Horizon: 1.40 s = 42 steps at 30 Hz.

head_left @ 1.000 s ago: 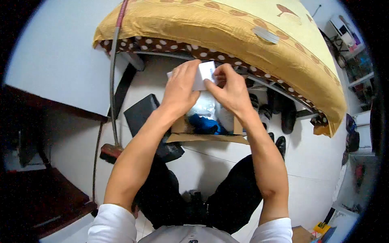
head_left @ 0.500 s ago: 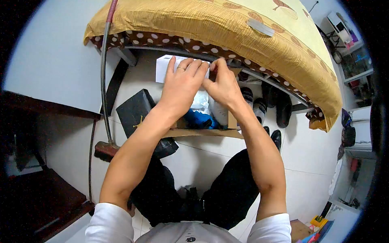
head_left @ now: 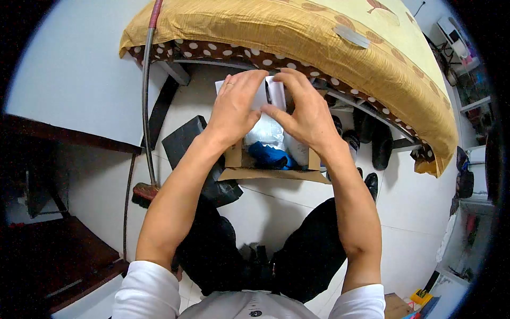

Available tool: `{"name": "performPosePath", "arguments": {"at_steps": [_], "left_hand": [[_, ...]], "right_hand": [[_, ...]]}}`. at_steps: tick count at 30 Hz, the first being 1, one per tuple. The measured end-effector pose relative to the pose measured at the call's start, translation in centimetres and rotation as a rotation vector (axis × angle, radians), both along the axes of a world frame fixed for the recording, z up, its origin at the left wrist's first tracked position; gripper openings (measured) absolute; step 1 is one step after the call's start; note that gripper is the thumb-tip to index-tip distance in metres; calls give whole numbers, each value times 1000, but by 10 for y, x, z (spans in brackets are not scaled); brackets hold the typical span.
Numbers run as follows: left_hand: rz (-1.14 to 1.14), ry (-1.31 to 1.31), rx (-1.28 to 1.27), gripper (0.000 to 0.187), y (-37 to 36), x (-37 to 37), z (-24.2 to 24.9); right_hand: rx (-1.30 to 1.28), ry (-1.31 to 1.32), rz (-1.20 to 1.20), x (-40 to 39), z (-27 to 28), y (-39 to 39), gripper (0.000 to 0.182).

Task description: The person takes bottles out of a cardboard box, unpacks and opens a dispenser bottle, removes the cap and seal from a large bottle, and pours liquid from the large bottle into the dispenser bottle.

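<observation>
A small white box (head_left: 260,98) is between my two hands above an open cardboard box (head_left: 276,174). My left hand (head_left: 234,109) lies over its left part, fingers curled around it. At the right end, my right hand (head_left: 307,114) has its thumb and fingers about a white flap or inner piece (head_left: 277,94), and a dark gap shows beside that piece. What the white box holds cannot be made out. Inside the cardboard box are a blue cloth-like item (head_left: 270,156), a clear plastic-wrapped thing (head_left: 265,131) and a whitish object (head_left: 297,151).
A black box (head_left: 183,138) stands left of the cardboard box. The broom (head_left: 146,106) leans farther left. Behind is a bed with a yellow cover (head_left: 276,32). Several dark shoes (head_left: 381,146) sit on the floor to the right, partly under the bed.
The white box's right end now shows a dark gap and a separate white piece. My right hand's fingers have spread wider, and the camera view has shifted slightly.
</observation>
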State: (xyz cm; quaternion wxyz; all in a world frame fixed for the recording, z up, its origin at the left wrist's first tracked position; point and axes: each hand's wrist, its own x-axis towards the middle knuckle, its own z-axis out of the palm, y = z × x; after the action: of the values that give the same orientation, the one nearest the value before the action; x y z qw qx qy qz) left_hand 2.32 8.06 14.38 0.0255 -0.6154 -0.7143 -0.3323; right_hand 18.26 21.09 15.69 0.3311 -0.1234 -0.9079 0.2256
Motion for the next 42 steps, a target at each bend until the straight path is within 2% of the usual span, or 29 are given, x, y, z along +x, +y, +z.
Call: {"name": "performPosePath", "arguments": {"at_steps": [1,5,8,12,13,20,23,29,32,35,38,42], "left_hand": [[-16,-2,-1,75,0,0,1],[-48,-42,-3,73,-2,-5,2],[-60,-101,-29,72,-4,-10,-1],[-26,-137,-26,75,-6,-12,-4],[-24,-125,-25,76,-5,-10,-3],[1,17,23,75,-3,-11,-4],[27,-89,-27,78,-6,-6,1],[22,-124,-23,83,-6,4,2],[65,-151,-43,75,-6,5,6],[-52,-20,-9,68,-4,1,6],[-69,66,-109,65,-5,4,6],[-65,43,-113,79,-6,7,9]], "right_hand": [[-126,22,-32,0,3,0,40],[-324,-28,-127,11,-2,27,29],[89,-25,-114,18,-9,33,22],[128,-98,54,15,-15,25,28],[63,-119,52,13,-16,23,30],[58,-39,-4,6,-12,12,25],[49,-36,11,5,-11,11,23],[26,-53,39,8,-6,16,20],[7,-58,55,7,-6,16,20],[-10,-82,40,7,-6,11,23],[8,-139,26,10,-9,13,26],[-6,-144,-10,9,-15,15,32]]}}
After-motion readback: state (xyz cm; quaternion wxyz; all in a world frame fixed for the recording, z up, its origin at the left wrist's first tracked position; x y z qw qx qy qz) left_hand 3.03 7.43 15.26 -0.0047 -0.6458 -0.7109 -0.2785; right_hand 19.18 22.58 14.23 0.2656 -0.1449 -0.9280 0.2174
